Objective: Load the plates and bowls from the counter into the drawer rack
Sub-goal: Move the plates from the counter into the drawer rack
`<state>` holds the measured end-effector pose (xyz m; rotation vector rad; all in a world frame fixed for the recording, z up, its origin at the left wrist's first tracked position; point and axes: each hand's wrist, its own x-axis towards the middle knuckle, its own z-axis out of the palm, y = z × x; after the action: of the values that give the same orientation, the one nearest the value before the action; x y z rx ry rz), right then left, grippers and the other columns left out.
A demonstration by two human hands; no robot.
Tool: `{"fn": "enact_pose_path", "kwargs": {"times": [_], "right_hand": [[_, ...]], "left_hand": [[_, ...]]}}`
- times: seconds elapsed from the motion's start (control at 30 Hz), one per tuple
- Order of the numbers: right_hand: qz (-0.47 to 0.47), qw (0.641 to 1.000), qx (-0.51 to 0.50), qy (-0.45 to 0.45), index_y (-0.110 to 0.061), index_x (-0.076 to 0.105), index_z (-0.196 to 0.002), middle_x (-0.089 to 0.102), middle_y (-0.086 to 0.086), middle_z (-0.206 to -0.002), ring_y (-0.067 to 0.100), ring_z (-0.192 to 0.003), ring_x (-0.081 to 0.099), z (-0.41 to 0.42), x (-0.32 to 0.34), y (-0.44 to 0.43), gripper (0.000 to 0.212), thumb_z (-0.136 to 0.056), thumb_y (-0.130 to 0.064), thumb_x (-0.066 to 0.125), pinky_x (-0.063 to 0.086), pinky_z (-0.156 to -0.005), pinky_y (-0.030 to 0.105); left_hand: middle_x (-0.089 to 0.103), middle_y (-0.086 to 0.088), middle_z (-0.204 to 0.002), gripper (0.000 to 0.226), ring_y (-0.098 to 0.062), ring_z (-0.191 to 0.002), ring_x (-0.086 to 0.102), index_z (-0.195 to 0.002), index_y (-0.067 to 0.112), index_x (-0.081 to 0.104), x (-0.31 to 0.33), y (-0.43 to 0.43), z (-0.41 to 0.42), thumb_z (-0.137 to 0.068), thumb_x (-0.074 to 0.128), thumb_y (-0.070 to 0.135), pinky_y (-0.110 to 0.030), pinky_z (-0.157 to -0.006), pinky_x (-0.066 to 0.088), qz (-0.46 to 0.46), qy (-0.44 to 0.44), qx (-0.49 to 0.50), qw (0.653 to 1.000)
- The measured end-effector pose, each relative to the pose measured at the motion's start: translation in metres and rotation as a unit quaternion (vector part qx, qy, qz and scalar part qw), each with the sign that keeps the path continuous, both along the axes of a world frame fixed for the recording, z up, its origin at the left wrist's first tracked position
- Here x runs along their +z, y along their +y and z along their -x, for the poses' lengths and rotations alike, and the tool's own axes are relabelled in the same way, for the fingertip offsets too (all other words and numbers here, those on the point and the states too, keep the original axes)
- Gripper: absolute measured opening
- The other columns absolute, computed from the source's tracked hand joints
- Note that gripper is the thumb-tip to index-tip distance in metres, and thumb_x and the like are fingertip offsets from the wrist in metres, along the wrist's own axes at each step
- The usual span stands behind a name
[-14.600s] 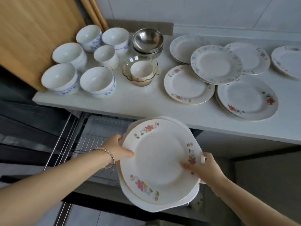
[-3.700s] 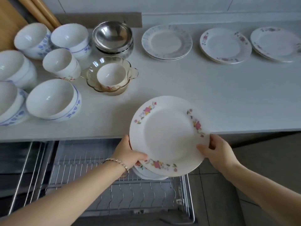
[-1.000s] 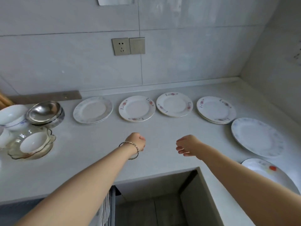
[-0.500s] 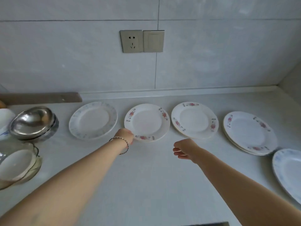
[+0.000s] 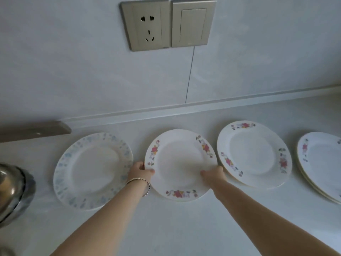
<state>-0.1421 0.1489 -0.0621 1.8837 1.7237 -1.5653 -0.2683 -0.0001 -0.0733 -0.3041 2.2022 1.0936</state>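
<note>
A white plate with red flowers point(image 5: 180, 164) lies on the counter near the back wall. My left hand point(image 5: 140, 172) grips its left rim, thumb on top. My right hand point(image 5: 213, 175) grips its lower right rim. Left of it lies a plate with a pale blue pattern point(image 5: 93, 170). To the right is another red-flowered plate point(image 5: 253, 154), stacked on a second one. A further plate stack point(image 5: 322, 163) shows at the right edge. The drawer rack is out of view.
Stacked steel bowls point(image 5: 11, 191) stand at the left edge. A brown strip point(image 5: 35, 130) lies along the wall at the left. A socket and a switch point(image 5: 168, 23) sit on the tiled wall above. Bare counter point(image 5: 184, 228) stretches in front of the plates.
Both hands have reached forward to the middle flowered plate and taken hold of its rim. The view has moved closer to the wall.
</note>
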Motion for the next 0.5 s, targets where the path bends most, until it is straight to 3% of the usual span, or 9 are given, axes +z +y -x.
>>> {"fn": "enact_pose_path", "kwargs": {"times": [0.17, 0.3, 0.37, 0.43, 0.5], "right_hand": [[-0.02, 1.0, 0.021, -0.002, 0.0, 0.037, -0.136, 0.054, 0.019, -0.128, 0.036, -0.118, 0.053, 0.003, -0.003, 0.0, 0.058, -0.085, -0.014, 0.06, 0.045, -0.101, 0.045], [-0.039, 0.999, 0.033, 0.013, 0.0, 0.041, -0.134, 0.055, 0.018, -0.127, 0.035, -0.118, 0.053, -0.005, 0.007, -0.002, 0.052, -0.086, -0.009, 0.059, 0.045, -0.097, 0.04], [-0.056, 0.997, 0.047, 0.025, -0.002, 0.044, -0.131, 0.057, 0.016, -0.125, 0.033, -0.115, 0.055, -0.015, 0.014, -0.003, 0.051, -0.083, -0.007, 0.059, 0.047, -0.096, 0.04], [-0.078, 0.993, 0.076, 0.041, -0.005, 0.048, -0.129, 0.06, 0.014, -0.122, 0.031, -0.111, 0.057, -0.03, 0.024, -0.004, 0.051, -0.08, -0.009, 0.059, 0.05, -0.09, 0.039], [-0.095, 0.987, 0.115, 0.052, -0.003, 0.05, -0.128, 0.061, 0.014, -0.119, 0.028, -0.103, 0.058, -0.049, 0.037, -0.004, 0.05, -0.08, -0.014, 0.061, 0.047, -0.078, 0.033]], "left_hand": [[0.061, -0.012, -0.091, 0.02, -0.024, -0.083, 0.058, -0.086, 0.009, 0.056, -0.001, -0.001, 0.008, -0.076, 0.06, -0.008, -0.044, -0.086, 0.054, -0.025, -0.024, 0.017, 0.999], [0.06, -0.012, -0.087, 0.03, -0.022, -0.078, 0.055, -0.104, -0.004, 0.064, 0.006, -0.001, -0.003, -0.077, 0.055, -0.012, -0.027, -0.072, 0.044, -0.024, -0.022, 0.052, 0.998], [0.06, -0.014, -0.085, 0.026, -0.024, -0.08, 0.054, -0.098, -0.008, 0.064, 0.01, -0.006, -0.012, -0.076, 0.053, -0.016, -0.031, -0.074, 0.044, -0.047, -0.041, 0.071, 0.996], [0.06, -0.015, -0.084, 0.023, -0.027, -0.084, 0.055, -0.077, 0.003, 0.06, 0.021, -0.013, -0.028, -0.077, 0.051, -0.018, -0.038, -0.077, 0.048, -0.066, -0.065, 0.082, 0.992], [0.06, -0.016, -0.092, 0.029, -0.03, -0.086, 0.057, -0.069, 0.01, 0.052, 0.038, -0.025, -0.047, -0.079, 0.052, -0.017, -0.042, -0.072, 0.051, -0.069, -0.065, 0.077, 0.993]]}}
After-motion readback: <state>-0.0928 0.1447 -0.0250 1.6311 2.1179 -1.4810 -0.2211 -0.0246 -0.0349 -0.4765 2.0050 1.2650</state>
